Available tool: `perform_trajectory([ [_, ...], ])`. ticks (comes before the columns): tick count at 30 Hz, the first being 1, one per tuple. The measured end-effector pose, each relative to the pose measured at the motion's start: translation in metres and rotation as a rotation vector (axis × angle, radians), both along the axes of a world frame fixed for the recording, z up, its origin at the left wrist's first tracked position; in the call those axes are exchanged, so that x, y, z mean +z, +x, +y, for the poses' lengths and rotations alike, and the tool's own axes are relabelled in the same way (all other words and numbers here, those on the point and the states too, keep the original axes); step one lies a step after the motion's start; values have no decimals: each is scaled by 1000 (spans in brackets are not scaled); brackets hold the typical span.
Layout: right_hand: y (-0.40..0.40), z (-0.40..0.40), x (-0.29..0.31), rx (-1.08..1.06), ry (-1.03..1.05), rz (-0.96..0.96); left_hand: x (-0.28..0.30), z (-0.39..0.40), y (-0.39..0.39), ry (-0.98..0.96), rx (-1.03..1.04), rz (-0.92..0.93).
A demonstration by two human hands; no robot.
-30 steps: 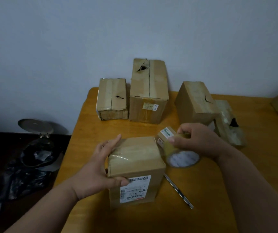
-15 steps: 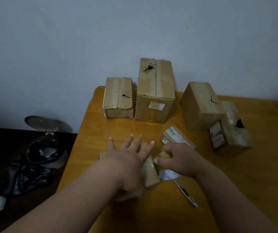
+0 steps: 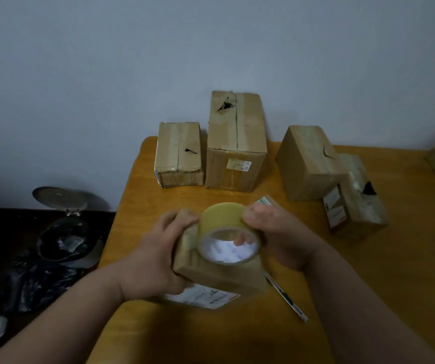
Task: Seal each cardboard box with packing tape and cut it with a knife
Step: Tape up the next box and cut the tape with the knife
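Note:
A small cardboard box (image 3: 219, 277) with a white label lies tipped on the wooden table (image 3: 368, 271) in front of me. My left hand (image 3: 150, 256) grips its left side, fingers curled over the top edge. My right hand (image 3: 276, 232) holds a roll of yellowish packing tape (image 3: 224, 227) on top of the box, thumb on the roll's outer face and a finger showing through the core. A slim utility knife (image 3: 287, 300) lies on the table just right of the box.
Several more cardboard boxes stand at the back: a low one (image 3: 179, 153), a tall torn one (image 3: 237, 143), a tilted one (image 3: 308, 161), a labelled one (image 3: 355, 198). A small box (image 3: 266, 200) peeks behind my right hand. An open-lidded bin (image 3: 61, 227) stands on the floor left.
The box has been turned onto another side and lifted at one end. My right hand has brought the tape roll up from the box's right side onto its top.

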State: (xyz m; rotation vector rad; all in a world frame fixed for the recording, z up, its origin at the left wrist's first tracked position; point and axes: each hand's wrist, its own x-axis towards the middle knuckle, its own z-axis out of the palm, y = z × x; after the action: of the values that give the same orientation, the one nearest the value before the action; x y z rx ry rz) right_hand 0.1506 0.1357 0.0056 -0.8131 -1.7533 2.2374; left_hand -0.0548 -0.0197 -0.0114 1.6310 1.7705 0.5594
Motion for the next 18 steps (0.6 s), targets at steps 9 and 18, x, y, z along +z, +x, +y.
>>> perform_trajectory([
  [9,-64,-52,-5,150,462,-240,-37,-30,-29,-112,61,-41],
  [18,-22,8,14,325,762,-441,-64,-45,-36,-101,90,-4],
])
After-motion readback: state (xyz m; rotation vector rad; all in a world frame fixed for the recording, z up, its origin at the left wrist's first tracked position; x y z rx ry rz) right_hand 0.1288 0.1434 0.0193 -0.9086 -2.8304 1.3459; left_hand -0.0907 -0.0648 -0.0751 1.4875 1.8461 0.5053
